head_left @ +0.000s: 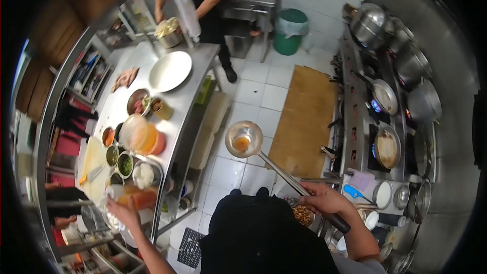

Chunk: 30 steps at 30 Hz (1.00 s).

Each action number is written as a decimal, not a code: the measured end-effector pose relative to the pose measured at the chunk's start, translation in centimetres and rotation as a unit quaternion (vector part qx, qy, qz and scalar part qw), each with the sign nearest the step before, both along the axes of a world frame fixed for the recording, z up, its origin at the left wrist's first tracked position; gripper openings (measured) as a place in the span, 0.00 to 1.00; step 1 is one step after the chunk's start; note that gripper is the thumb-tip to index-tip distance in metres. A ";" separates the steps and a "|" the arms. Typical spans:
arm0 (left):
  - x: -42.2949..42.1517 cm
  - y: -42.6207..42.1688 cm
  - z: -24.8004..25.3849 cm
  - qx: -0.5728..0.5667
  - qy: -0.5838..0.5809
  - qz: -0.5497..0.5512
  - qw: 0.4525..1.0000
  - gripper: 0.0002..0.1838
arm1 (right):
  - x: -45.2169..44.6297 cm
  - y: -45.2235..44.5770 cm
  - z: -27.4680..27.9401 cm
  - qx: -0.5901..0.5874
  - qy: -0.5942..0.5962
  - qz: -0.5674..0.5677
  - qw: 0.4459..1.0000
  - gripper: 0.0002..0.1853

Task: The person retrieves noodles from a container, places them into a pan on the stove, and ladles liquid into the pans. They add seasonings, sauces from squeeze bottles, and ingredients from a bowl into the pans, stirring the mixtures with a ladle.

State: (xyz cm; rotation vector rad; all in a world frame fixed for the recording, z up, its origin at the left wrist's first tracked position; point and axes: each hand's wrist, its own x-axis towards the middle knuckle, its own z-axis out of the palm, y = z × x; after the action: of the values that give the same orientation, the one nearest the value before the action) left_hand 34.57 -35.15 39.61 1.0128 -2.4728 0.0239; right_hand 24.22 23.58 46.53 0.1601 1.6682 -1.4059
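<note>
My right hand [322, 199] is wrapped round the handle of a long steel ladle [244, 139]. The ladle's bowl hangs over the tiled floor with a little orange liquid in it. On the left, my left hand [123, 214] rests against a clear container of orange-red content [139, 198] at the steel table's edge; its fingers are partly spread, and whether they grip the container is unclear. Close by stand a tub with white content [146, 174] and small pots, one holding chopped greens [125, 164]. A larger container of orange liquid [143, 137] sits farther along the table.
The steel table [175, 116] carries a white bowl [171, 71]. A person [203, 0] stands at its far end near a green bin [290, 31]. On the right, a stove [355, 122] holds pans over lit flames and large pots. Brown cardboard [304, 116] lies on the floor.
</note>
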 end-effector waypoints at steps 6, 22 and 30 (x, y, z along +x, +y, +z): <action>-3.7 2.3 4.2 -0.187 0.126 -0.064 0.972 0.32 | 0.1 5.9 0.6 -0.017 0.002 -0.150 0.989 0.19; -30.1 20.8 -34.3 0.487 -0.487 -0.322 0.649 0.17 | -8.5 27.3 -0.8 0.068 0.164 -0.579 0.796 0.11; -48.2 24.5 -32.4 0.397 -0.519 -0.387 0.651 0.17 | -12.8 36.9 -4.7 0.075 0.200 -0.690 0.691 0.06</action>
State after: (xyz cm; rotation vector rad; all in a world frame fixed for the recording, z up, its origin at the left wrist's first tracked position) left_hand -13.67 -10.67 7.17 -0.0940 -3.9285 -1.1529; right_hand 11.41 60.46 41.83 1.5866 2.0471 -2.4718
